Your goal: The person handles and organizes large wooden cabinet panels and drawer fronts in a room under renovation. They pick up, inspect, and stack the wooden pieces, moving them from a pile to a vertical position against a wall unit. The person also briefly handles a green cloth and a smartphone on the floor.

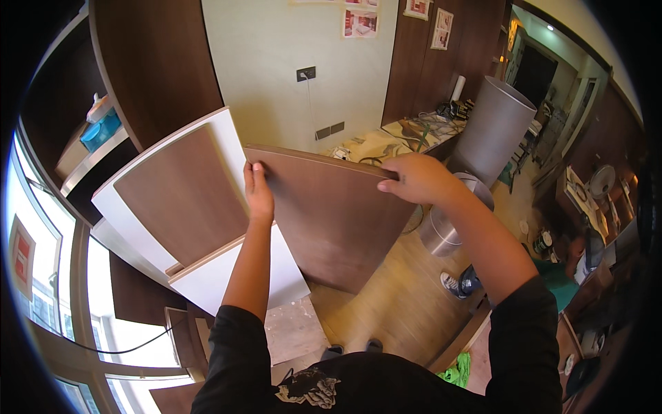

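A brown wooden panel (pixel 327 224) stands tilted in front of me, its lower end close to the floor. My left hand (pixel 259 195) is closed round its left edge near the upper corner, the thumb on the face toward me. At the far right corner, my right hand (pixel 419 178) grips the top edge, with part of its fingers hidden behind the board. Just left of the panel leans a white-edged board with a brown face (pixel 183 183). Below that, a white board (pixel 279 265) passes partly behind my left forearm.
A large grey cylinder (pixel 495 124) stands at the back right, above a shorter metal cylinder (pixel 441 231). Another person's shoe (pixel 452 284) is on the floor to the right. A low ledge with a patterned cover (pixel 393 131) runs along the back wall. Windows line the left side.
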The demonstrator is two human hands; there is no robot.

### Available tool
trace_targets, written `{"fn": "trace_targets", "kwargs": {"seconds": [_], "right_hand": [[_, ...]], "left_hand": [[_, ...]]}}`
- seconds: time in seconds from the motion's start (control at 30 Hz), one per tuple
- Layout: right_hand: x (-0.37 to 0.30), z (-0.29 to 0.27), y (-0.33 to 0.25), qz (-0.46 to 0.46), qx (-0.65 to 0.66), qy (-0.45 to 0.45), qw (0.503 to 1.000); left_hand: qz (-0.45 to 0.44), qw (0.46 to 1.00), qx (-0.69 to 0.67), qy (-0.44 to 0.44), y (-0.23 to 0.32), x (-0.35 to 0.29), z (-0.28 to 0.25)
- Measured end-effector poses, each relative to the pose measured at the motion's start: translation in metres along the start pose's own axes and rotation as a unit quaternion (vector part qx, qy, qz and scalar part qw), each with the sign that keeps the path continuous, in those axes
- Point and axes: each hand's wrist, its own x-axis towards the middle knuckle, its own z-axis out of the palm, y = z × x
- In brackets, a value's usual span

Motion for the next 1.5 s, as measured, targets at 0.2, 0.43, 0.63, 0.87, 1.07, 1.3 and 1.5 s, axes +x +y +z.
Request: {"fn": "trace_targets", "kwargs": {"seconds": [0.2,0.43,0.63,0.87,1.07,1.3,1.5], "right_hand": [[0.07,0.053,-0.08,0.057,-0.021,0.007,0.998],[0.066,0.042,-0.126,0.096,-0.007,0.0,0.995],[0.004,0.035,-0.114,0.089,-0.029,0.04,0.995],[-0.098,0.021,-0.088,0.172,-0.035,0.069,0.982],[-0.147,0.002,-0.108,0.185,0.062,0.071,0.978],[-0.177,0.017,-0.136,0.193,0.092,0.14,0.967],[-0.222,0.015,-0.145,0.245,0.074,0.136,0.957]], "left_hand": [[-0.103,0.988,-0.076,-0.087,-0.011,0.014,-0.018],[-0.142,0.965,-0.18,-0.127,0.007,0.022,-0.034],[-0.117,0.965,-0.146,-0.186,0.028,-0.004,-0.016],[0.027,0.974,-0.081,-0.208,0.054,-0.073,0.041],[0.119,0.965,-0.173,-0.154,0.102,-0.138,0.045],[0.206,0.899,-0.236,-0.307,0.108,-0.189,0.04],[-0.002,0.85,-0.18,-0.495,0.016,-0.208,0.005]]}}
